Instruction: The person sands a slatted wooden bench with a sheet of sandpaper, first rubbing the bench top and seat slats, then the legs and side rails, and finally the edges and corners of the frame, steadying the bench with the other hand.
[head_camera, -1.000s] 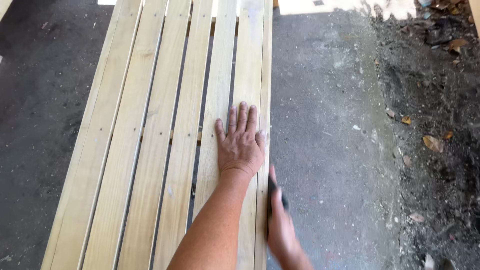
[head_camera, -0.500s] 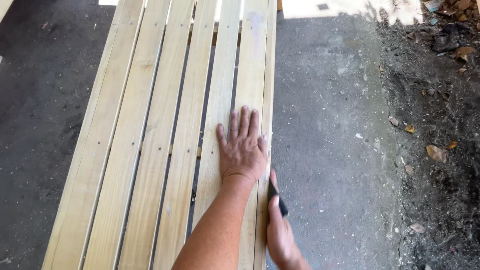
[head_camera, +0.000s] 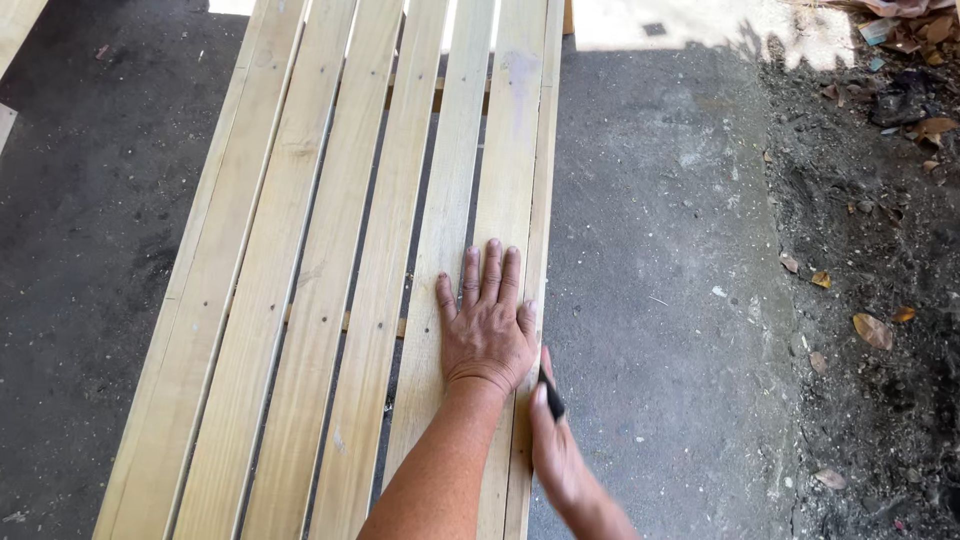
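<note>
We press our left hand (head_camera: 487, 330) flat, fingers spread open, on the 2 rightmost slats of a pale wooden slatted panel (head_camera: 330, 300) that runs from 6 to 12 o'clock over dark pavement (head_camera: 660, 260). At 5 o'clock of that hand, our right hand (head_camera: 562, 455) curls shut around a small dark tool (head_camera: 551, 398), held against the panel's right edge. Dry leaves (head_camera: 872, 330) lie at 3 o'clock.
</note>
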